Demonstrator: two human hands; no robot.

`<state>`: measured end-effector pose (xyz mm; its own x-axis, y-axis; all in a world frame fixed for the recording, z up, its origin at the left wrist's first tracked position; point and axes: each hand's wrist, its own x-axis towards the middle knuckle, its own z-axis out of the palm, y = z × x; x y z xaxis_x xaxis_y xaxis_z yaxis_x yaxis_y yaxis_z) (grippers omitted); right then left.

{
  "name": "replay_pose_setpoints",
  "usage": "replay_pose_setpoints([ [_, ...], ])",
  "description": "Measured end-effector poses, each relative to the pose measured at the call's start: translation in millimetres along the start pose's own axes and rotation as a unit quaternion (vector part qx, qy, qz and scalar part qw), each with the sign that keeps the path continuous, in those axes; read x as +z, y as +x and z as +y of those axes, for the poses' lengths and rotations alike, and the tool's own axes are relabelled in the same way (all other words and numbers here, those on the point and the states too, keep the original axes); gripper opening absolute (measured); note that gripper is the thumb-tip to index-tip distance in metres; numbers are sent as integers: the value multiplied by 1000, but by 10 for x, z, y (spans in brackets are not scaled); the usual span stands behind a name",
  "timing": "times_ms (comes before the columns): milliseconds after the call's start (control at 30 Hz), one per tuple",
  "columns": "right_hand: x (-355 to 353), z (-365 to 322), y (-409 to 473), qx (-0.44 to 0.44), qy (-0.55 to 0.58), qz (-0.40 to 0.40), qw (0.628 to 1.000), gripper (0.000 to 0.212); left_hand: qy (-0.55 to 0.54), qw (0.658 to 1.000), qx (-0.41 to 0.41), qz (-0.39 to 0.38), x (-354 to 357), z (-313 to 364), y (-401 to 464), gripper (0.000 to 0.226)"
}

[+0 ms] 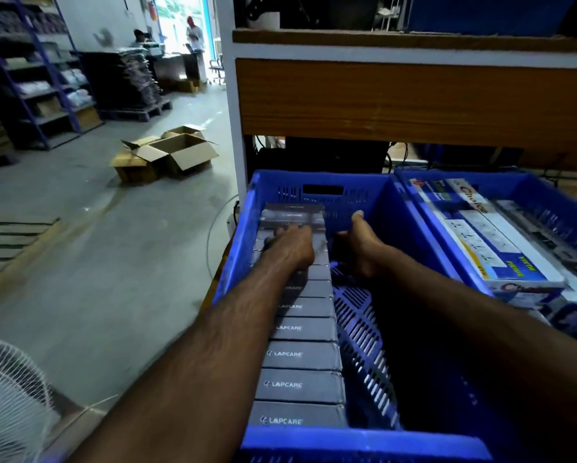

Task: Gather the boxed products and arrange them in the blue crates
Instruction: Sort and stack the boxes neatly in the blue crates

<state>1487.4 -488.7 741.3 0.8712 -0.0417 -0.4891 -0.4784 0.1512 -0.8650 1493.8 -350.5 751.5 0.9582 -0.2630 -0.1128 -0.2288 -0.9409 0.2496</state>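
A blue crate (317, 182) stands in front of me with a row of several dark grey LAPCARE boxes (300, 355) packed along its left side. My left hand (292, 243) lies flat on top of the far boxes, fingers spread forward. My right hand (357, 242) is down in the crate just right of the row, thumb up, its side against the boxes' right face; its fingers are hidden. The crate's right half shows bare slotted floor (357, 315).
A second blue crate (530, 185) to the right holds white and blue Choice boxes (480, 238). A wooden shelf (414, 101) hangs over both crates. Open cardboard cartons (170, 155) lie on the floor at left, a white fan (9, 389) at bottom left. Two people stand far back.
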Motion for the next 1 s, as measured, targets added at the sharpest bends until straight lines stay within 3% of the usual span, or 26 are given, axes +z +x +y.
replay_pose_setpoints([
  [100, 46, -59, 153, -52, 20, 18, 998, 81, 3, 1000, -2, -5, -1, -10, 11, 39],
  [233, 281, -112, 224, -64, -20, -34, 997, 85, -5, 1000, -18, -13, -8, -19, 45, 46],
  [400, 135, -386, 445, -81, 64, 31, 994, 72, 3, 1000, -10, -20, -25, -39, 73, 42],
  [500, 173, -447, 567, -113, 50, 61, 990, 69, 6, 1000, -9, -25, -33, -31, 62, 40],
  [667, 480, -359, 670, -126, 18, 16, 992, 70, 11, 1000, -13, -23, -104, -24, 76, 42],
  [867, 440, -285, 680, -136, 5, 13, 991, 70, 24, 999, -26, -32, -134, -7, 85, 50],
  [1000, 383, -133, 454, -144, -52, -13, 988, 69, 30, 999, -6, -40, -147, -60, 164, 44],
])
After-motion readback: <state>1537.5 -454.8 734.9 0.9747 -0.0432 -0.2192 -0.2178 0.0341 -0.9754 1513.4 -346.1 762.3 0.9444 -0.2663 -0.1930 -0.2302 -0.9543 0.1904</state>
